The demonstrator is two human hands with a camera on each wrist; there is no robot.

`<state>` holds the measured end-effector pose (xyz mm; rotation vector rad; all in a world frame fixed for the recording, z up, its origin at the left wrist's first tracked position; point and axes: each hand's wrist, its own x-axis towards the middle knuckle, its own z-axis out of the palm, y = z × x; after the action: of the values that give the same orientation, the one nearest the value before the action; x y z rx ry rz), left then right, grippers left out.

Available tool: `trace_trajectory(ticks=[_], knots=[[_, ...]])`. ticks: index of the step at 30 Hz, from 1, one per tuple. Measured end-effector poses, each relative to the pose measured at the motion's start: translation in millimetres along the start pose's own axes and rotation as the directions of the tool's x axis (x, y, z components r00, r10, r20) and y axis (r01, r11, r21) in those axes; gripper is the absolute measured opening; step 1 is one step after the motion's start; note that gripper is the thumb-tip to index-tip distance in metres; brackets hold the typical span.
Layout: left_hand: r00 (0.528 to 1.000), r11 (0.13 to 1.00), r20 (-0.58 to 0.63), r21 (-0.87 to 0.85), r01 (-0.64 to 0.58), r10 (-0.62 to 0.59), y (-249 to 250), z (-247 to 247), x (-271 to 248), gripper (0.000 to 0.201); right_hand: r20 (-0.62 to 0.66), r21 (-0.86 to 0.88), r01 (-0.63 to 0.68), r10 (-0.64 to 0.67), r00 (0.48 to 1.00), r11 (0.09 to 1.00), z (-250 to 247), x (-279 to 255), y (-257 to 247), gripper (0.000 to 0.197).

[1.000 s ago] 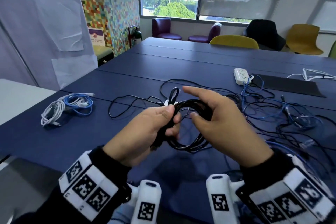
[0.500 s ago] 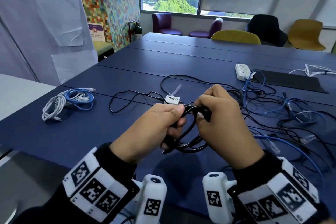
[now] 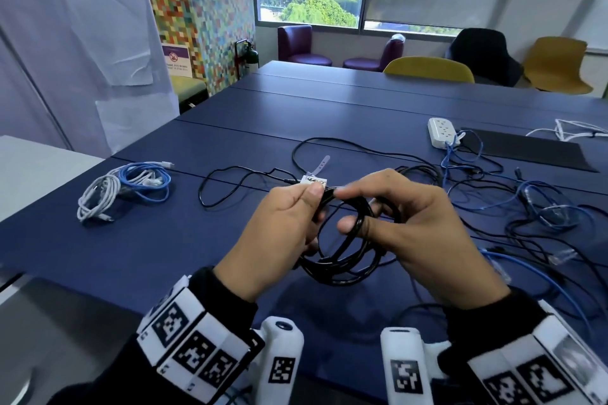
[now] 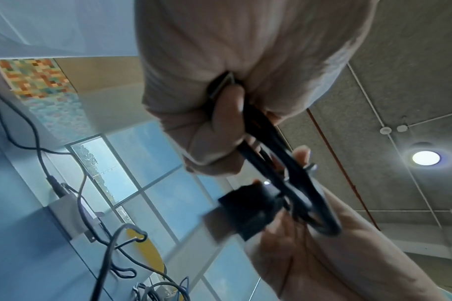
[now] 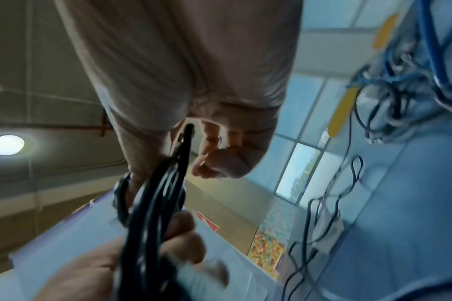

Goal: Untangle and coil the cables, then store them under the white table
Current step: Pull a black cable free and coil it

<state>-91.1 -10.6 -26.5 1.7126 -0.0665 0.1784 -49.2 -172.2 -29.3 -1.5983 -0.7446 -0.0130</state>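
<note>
A black cable coil (image 3: 342, 268) hangs just above the blue table (image 3: 296, 115), held between both hands. My left hand (image 3: 314, 217) grips the coil's left side, thumb pressed on top of the strands. My right hand (image 3: 343, 209) has its thumb hooked through the loop and its fingers curled over the top strands. The left wrist view shows my left hand (image 4: 219, 130) clenched round the black cable (image 4: 296, 183), with a dark blurred end piece (image 4: 245, 211) beside it. In the right wrist view the strands (image 5: 152, 203) run from my right hand (image 5: 193, 158) down into the left fist.
Coiled white and blue cables (image 3: 125, 186) lie at the table's left. A tangle of blue and black cables (image 3: 543, 207) spreads on the right, near a white power strip (image 3: 442, 131) and a black mat (image 3: 526, 151). A small white adapter (image 3: 314, 181) lies behind my hands. The white table (image 3: 33, 171) stands far left.
My right hand, spread open over the coil a second ago, closed on it and now has its thumb through the loop. The upright loop end has been folded down.
</note>
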Motion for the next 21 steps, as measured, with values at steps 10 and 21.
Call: trace_trajectory(ticks=[10, 21], knots=[[0.998, 0.995, -0.007, 0.072, -0.065, 0.065, -4.8, 5.2, -1.9, 0.038, 0.032, 0.433, -0.397, 0.426, 0.904, 0.809, 10.3, -4.3, -10.0, 0.021], [0.979, 0.995, -0.183, 0.033, -0.091, 0.095, -10.1, 2.0, -0.8, 0.031, -0.213, -0.058, -0.117, 0.103, 0.972, 0.991, 4.7, -8.4, -21.1, 0.019]])
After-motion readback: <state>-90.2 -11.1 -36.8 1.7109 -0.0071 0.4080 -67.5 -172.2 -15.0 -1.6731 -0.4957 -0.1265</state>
